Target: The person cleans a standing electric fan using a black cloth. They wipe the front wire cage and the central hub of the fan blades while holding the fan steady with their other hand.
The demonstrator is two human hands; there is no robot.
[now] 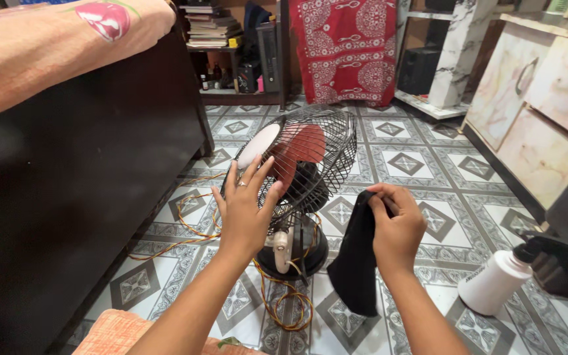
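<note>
black cloth (355,253) pinched in right hand (397,231) grip; left hand (244,213) flat, open on wire fan cage (323,154).

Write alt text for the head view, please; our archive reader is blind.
A person's left hand rests flat on the wire guard of a small table fan standing on a patterned tile floor, while the right hand holds a black cloth. A white spray bottle stands to the right.

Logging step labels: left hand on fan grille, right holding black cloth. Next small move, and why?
Probably bring the black cloth across to the fan's wire grille and start wiping. The left hand lies flat on the grille, steadying it, while the right hand pinches the cloth just beside the fan, not touching it.
</note>
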